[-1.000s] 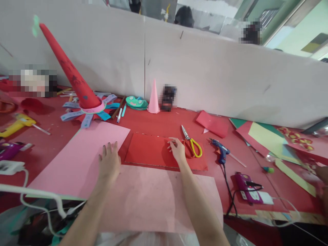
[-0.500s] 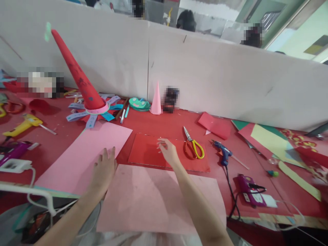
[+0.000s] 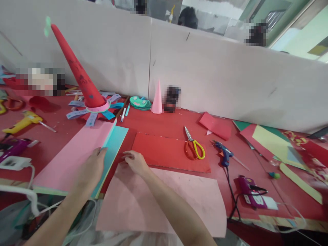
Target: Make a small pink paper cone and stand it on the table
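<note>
My left hand [image 3: 93,167] is at the right edge of a pink paper sheet [image 3: 69,157], its fingers closed on that edge. The edge curls up, showing a blue sheet [image 3: 118,136] in the stack beneath. My right hand [image 3: 137,162] is by the top left corner of a pale pink sheet [image 3: 164,201] lying in front of me. Its fingers are loosely bent and point left; nothing shows in them. Behind this hand lies a flat red board [image 3: 159,152]. Scissors [image 3: 194,147] with one red and one yellow handle rest on the board's right part.
A tall red paper cone hat [image 3: 77,71] stands back left, beside a small pink cone [image 3: 157,100]. A blue glue gun [image 3: 224,153] and a purple corded device [image 3: 252,191] are on the right. A yellow glue gun [image 3: 24,121] lies left. A white partition [image 3: 217,75] closes off the back.
My left hand has moved left, pulling back the pink sheet's edge and uncovering the blue one. My right hand has moved left from over the red board to the pale sheet's corner.
</note>
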A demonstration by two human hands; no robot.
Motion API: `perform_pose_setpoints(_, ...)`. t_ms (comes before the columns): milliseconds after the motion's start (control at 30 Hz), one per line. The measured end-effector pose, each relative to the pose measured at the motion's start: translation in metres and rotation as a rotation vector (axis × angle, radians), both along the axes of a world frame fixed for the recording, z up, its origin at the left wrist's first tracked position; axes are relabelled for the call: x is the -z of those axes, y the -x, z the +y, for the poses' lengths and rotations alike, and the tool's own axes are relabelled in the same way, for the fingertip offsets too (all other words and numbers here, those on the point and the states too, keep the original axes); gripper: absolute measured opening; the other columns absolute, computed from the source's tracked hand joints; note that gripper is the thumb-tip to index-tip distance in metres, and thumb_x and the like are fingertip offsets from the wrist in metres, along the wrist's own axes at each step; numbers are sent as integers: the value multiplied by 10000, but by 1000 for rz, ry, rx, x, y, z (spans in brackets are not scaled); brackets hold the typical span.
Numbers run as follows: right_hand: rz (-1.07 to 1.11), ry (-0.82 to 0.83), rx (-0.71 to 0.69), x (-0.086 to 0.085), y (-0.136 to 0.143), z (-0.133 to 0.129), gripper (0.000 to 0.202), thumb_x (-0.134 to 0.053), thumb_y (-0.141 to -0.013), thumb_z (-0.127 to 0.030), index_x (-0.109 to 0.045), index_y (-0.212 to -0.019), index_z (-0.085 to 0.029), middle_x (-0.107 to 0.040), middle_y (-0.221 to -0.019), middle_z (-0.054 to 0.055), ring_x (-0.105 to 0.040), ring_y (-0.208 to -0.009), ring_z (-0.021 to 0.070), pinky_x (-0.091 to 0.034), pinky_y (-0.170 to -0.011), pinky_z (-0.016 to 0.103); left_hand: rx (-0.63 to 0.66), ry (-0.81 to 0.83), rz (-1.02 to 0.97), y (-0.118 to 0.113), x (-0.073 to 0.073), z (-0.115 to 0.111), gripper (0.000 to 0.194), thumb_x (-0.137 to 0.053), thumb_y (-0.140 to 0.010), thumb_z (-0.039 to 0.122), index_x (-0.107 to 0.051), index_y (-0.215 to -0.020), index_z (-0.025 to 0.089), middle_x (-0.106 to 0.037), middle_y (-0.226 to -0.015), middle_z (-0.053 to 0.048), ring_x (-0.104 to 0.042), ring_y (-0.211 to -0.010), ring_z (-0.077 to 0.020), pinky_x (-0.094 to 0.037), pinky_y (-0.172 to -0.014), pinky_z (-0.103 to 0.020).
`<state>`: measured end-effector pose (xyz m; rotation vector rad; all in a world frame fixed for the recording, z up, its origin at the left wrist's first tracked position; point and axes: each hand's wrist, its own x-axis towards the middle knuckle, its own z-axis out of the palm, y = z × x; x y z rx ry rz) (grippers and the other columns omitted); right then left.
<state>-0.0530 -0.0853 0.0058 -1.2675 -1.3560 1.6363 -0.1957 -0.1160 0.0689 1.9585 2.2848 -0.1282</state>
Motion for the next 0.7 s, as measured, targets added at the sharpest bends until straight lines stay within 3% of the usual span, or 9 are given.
perform_pose_setpoints(133,-3,3,-15,3,10,0,374,-439,-738,-5,-644,-977,-206,-719,-917,19,-685,-884,150,-537,-818,289,3,12,59,5,7,-1,443,-337,-915,296,-443,-1270,54,-585,-1161,-200,-561,-1064,-346,-468,-850,-429)
perform_pose_setpoints(267,8,-7,-17,5,17,-5,377,-423,-750,-2,-632,-979,-216,-714,-892,9,-696,-769,133,-547,-781,286,-6,-29,60,6,13,-3,495,-394,-893,358,-391,-1273,41,-566,-1168,-212,-553,-1063,-341,-480,-811,-413)
perform_pose_setpoints(367,36,-19,6,4,18,-10,368,-412,-748,6,-631,-939,-219,-705,-847,-6,-694,-742,122,-548,-766,273,-12,-40,78,5,14,-4,486,-409,-880,335,-387,-1267,41,-556,-1166,-208,-543,-1068,-339,-486,-779,-408)
perform_pose_setpoints(567,-35,-123,49,6,18,-13,283,-448,-766,-37,-632,-864,-227,-677,-749,-17,-667,-700,123,-544,-719,262,109,-1,172,-2,12,-4,335,-408,-874,275,-524,-1077,36,-588,-1043,-215,-584,-985,-328,-477,-714,-365)
perform_pose_setpoints(700,-20,-119,40,13,19,-13,275,-445,-765,-40,-626,-858,-224,-649,-671,-30,-651,-626,118,-545,-669,254,166,50,165,1,9,-3,276,-377,-866,191,-533,-1028,32,-604,-972,-209,-612,-938,-314,-477,-679,-351)
